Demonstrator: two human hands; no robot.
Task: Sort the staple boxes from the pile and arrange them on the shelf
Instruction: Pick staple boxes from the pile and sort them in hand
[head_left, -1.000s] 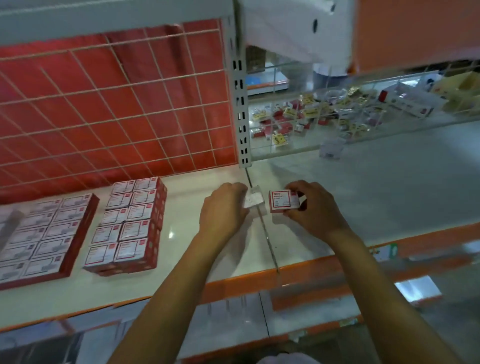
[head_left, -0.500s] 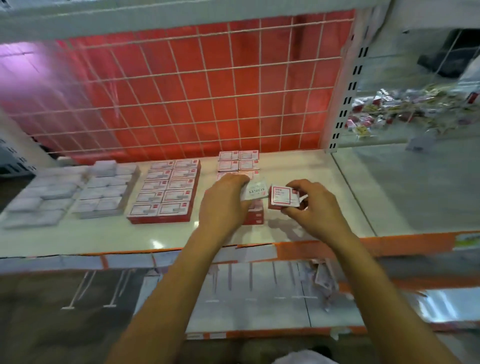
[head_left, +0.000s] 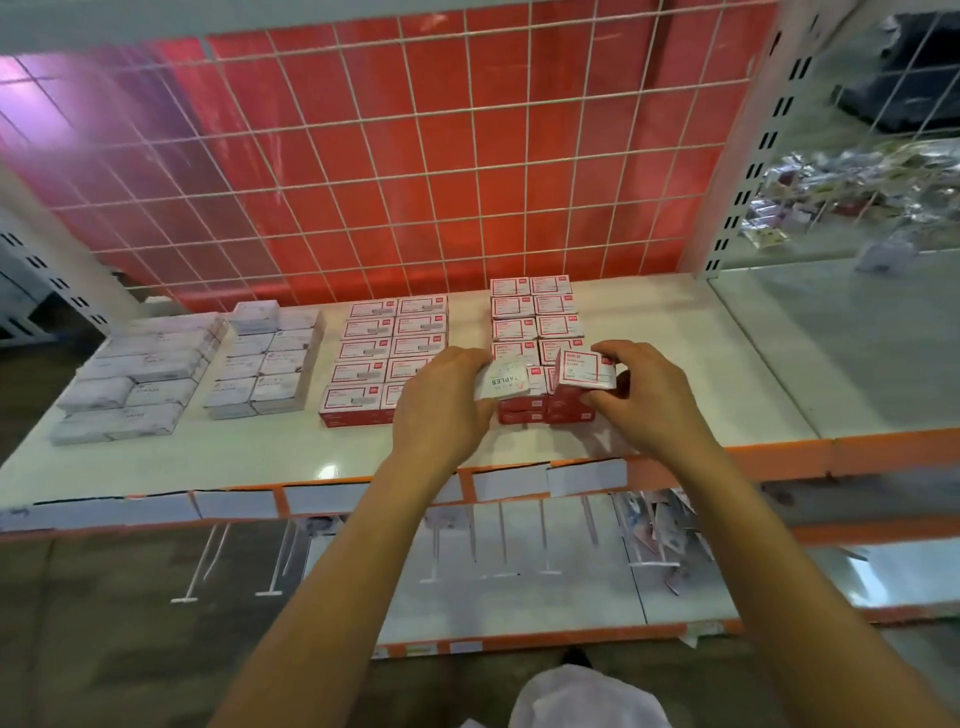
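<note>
Left hand: your left hand (head_left: 441, 410) is curled round a white box (head_left: 503, 383), with "TAPLES" readable on its face, and you hold it tilted.
Right hand: your right hand (head_left: 649, 400) pinches a red-and-white box (head_left: 584, 370), fingers over the top edge and thumb below, label towards you.
The two boxes: they sit side by side in the air between your hands, very close. From this angle I cannot tell whether they touch.
Where they hang: both are over the front end of the right red stack (head_left: 535, 322), the white one at its left corner and the red one at its right.
Right red stack: two columns run front to back on the shelf (head_left: 691, 332), and the back row lies near the wire grid (head_left: 415, 156).
Middle red block (head_left: 395, 338): two neat columns stand to the left, with a clear gap between them and the stack.
White block (head_left: 265, 358): it stands further left, the print too blurred to read.
Larger white block (head_left: 140, 374): it lies at the far left of the shelf.
Front edge: an orange rail (head_left: 857, 452) carries paper label strips (head_left: 234, 504).
Next bay: past the upright post (head_left: 737, 156) lies a pile (head_left: 831, 197) of small packets, probably more boxes, though it is smeared.
</note>
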